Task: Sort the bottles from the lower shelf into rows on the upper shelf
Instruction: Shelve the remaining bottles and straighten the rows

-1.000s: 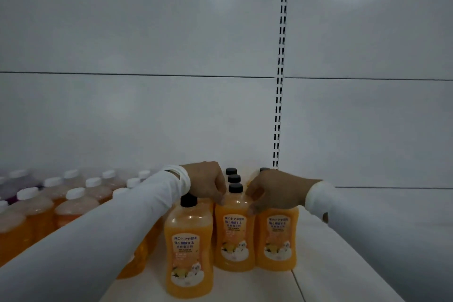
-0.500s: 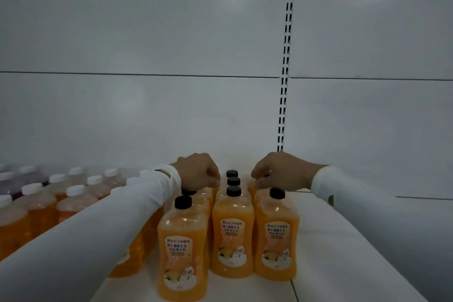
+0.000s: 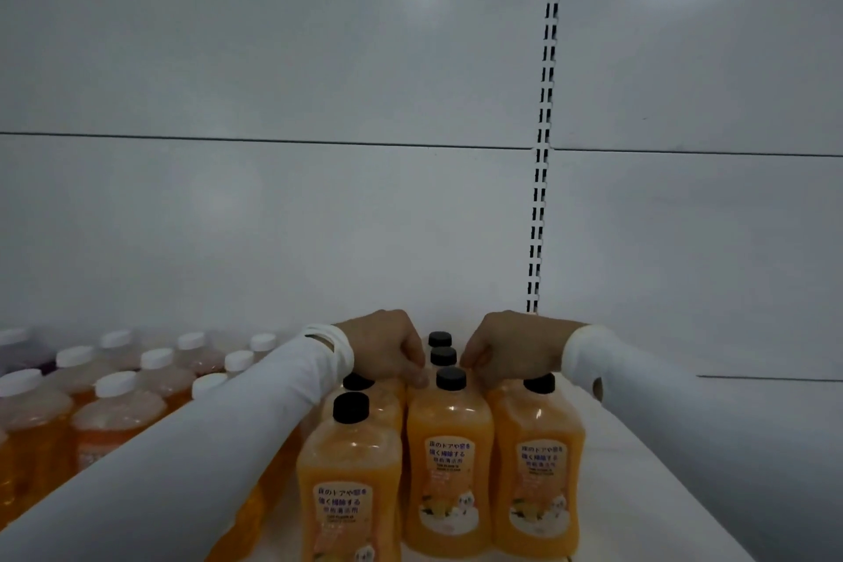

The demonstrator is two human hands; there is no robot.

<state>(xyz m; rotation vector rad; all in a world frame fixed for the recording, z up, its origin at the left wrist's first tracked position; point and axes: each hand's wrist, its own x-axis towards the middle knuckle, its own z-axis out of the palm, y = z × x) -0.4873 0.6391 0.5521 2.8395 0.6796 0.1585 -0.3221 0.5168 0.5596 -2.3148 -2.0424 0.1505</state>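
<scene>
Both hands low centre of frame, over the black-capped orange bottles on the white upper shelf [image 3: 647,484]. Left hand [image 3: 383,349] fingers curled down, tips touching shoulder of middle front bottle [image 3: 449,465], just left of its cap; whether it grips anything, cannot tell. Right hand [image 3: 506,349] curled the same, just right of that cap, above right front bottle [image 3: 538,470]. Bottles upright, long axis vertical, rows running away from camera. Middle row lies between the hands, equally near both. Left front bottle [image 3: 349,484] sits nearer camera, out of line. White-capped bottles [image 3: 114,406] lower left.
</scene>
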